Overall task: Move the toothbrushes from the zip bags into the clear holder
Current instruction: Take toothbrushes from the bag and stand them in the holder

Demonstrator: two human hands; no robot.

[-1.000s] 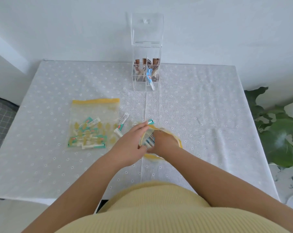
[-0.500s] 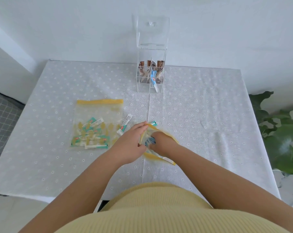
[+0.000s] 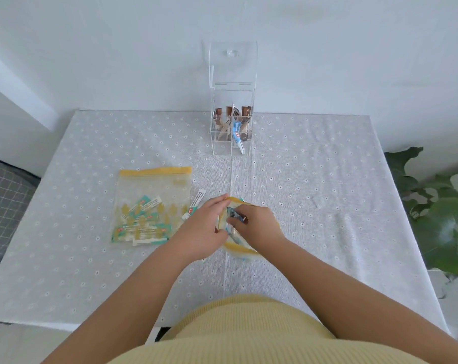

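At the table's middle, my left hand (image 3: 203, 227) holds open the yellow-rimmed zip bag (image 3: 239, 248). My right hand (image 3: 256, 224) is at the bag's mouth and pinches a wrapped toothbrush (image 3: 232, 214) that is partly out of it. A second zip bag (image 3: 151, 203) lies flat to the left with several teal-and-white wrapped toothbrushes inside. One wrapped toothbrush (image 3: 195, 203) lies loose on the cloth between the bags. The clear holder (image 3: 232, 122) stands at the back with its lid up; it has a blue wrapped toothbrush and brown items inside.
The table (image 3: 314, 193) has a white dotted cloth and stands against a white wall. A green plant (image 3: 441, 222) sits beyond the right edge. A grey checked surface (image 3: 1, 203) lies beyond the left edge.
My right hand has come back out of the bag's mouth with a wrapped toothbrush between its fingers. My left hand has stayed on the bag's edge. The camera view shifted slightly.
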